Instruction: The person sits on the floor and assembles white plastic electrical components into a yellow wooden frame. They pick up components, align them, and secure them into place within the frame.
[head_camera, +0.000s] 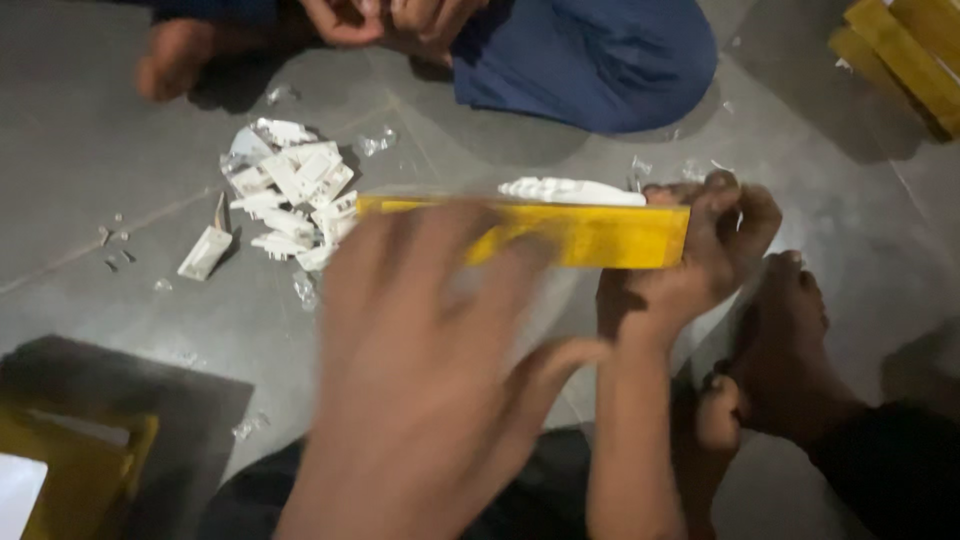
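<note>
Head view, dim and blurred. Left hand (430, 370) large in foreground, motion-smeared, fingers spread open, hovering over near end of long yellow rectangular box (585, 235); box's left part hidden behind it. Right hand (700, 255) grips box's far right end, fingers curled round it. White plastic pieces (570, 190) sit along box's top edge, shapes hard to make out. Loose pile of small white plastic parts (290, 195) on grey floor (120, 160), left of box. Another person's blue-clad knee (590, 60) at top, cut off.

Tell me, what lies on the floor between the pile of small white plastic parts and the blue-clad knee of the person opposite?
In the head view, mostly bare grey floor, with one crumpled scrap of clear wrapper lying between the white parts and the blue knee.
</note>
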